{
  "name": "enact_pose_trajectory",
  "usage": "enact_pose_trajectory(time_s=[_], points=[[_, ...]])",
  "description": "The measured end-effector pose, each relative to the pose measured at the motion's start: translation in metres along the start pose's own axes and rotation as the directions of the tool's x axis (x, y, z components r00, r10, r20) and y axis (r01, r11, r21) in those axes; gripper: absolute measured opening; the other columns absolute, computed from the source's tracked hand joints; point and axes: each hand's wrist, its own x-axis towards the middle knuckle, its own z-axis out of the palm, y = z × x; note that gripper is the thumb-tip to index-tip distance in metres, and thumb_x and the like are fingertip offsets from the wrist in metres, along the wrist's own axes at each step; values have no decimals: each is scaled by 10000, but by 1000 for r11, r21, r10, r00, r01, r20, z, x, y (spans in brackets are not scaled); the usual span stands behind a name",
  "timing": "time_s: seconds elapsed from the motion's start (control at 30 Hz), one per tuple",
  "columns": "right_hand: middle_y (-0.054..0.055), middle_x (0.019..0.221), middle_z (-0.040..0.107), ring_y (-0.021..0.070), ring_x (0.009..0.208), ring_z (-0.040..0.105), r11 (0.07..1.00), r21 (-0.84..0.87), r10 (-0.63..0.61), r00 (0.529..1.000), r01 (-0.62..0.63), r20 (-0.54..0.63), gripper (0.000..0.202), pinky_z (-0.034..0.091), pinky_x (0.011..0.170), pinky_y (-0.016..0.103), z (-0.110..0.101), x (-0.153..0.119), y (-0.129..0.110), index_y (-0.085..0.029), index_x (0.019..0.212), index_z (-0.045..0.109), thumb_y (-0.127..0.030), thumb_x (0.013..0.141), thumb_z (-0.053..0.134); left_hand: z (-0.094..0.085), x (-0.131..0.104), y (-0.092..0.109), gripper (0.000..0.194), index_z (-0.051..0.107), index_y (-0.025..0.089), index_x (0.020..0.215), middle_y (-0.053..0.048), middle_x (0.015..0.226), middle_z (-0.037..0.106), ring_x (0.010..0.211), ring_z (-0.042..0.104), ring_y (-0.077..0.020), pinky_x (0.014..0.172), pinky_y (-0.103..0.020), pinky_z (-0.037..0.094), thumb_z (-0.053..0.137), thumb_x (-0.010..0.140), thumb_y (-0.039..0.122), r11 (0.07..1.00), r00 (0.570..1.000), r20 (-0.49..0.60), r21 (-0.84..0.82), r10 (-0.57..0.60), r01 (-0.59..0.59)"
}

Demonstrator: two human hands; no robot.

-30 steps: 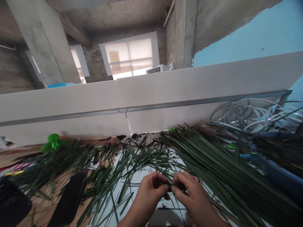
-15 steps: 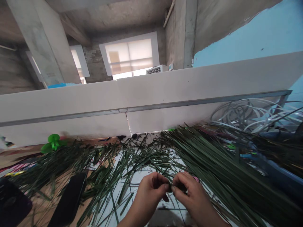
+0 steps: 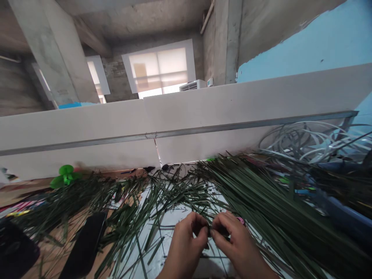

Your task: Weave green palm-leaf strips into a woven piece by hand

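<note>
My left hand (image 3: 188, 240) and my right hand (image 3: 232, 240) meet fingertip to fingertip low in the middle of the view. Both are closed in a pinch on a small, dark leaf strip (image 3: 209, 231), mostly hidden by the fingers. Cut green leaf strips (image 3: 177, 192) lie scattered on the white surface (image 3: 154, 255) beyond and left of my hands. To the right, a thick bundle of long green leaves (image 3: 261, 201) slants from the back toward the front corner. Something pink (image 3: 240, 220) peeks out behind my right hand.
A black phone (image 3: 84, 244) lies on the left, with a dark object (image 3: 17, 248) beside it. A green propeller-shaped thing (image 3: 65, 176) stands farther back. A white partition (image 3: 203, 112) closes off the rear. Coiled pale strips (image 3: 305, 141) and a blue container (image 3: 343, 217) are at right.
My left wrist has swung slightly to the right and the left hand has tilted more upright. The fingertips stay together, and my right hand has barely shifted.
</note>
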Motion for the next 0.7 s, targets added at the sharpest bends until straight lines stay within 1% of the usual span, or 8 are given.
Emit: enact_pose_trajectory(time_s=[0.1, 0.17, 0.27, 0.37, 0.53, 0.7], points=[[1, 754, 552, 205, 734, 512, 1000, 1, 1, 1000, -1, -6, 155, 366, 661, 310, 0, -1, 0, -219, 709, 488, -182, 858, 501, 2, -3, 4, 105, 584, 188, 753, -11, 726, 621, 688, 561, -166, 631, -252, 455, 522, 791, 111, 991, 995, -46, 110, 86, -81], [1, 759, 557, 204, 735, 514, 1000, 15, 16, 1000, -16, -6, 165, 366, 661, 310, 0, -1, 0, -220, 711, 491, -201, 874, 509, 3, -4, 6, 114, 573, 193, 740, -6, 717, 621, 685, 567, -163, 641, -248, 448, 529, 793, 102, 990, 993, -54, 104, 106, -100], [-4, 741, 548, 200, 715, 509, 998, 36, 44, 999, -44, -10, 194, 360, 637, 305, 0, 0, -1, -223, 695, 477, -222, 884, 522, 3, -4, 7, 93, 577, 193, 756, -9, 713, 615, 661, 574, -164, 598, -239, 461, 537, 800, 122, 997, 996, -47, 17, 75, -74], [-8, 729, 549, 196, 706, 508, 997, 51, 56, 998, -55, -21, 201, 361, 635, 304, -1, 1, -2, -221, 689, 484, -228, 881, 542, 3, -4, 7, 62, 597, 187, 782, -21, 736, 619, 680, 585, -173, 570, -236, 482, 551, 808, 155, 998, 998, -37, -50, 43, -45], [-5, 762, 555, 197, 740, 525, 990, 125, 66, 998, -66, 4, 199, 379, 656, 304, -1, -2, -2, -215, 718, 511, -258, 911, 534, 2, -2, 1, 47, 588, 184, 777, -11, 735, 607, 709, 586, -173, 592, -240, 493, 579, 771, 138, 992, 998, -53, -125, 25, -31], [-4, 769, 561, 203, 753, 530, 979, 175, 104, 994, -105, 15, 212, 388, 672, 310, -1, -2, -3, -211, 725, 541, -309, 911, 562, 2, 1, -1, 65, 579, 180, 757, 7, 692, 575, 640, 553, -158, 559, -246, 468, 594, 723, 127, 987, 996, -86, -162, 5, -19]])
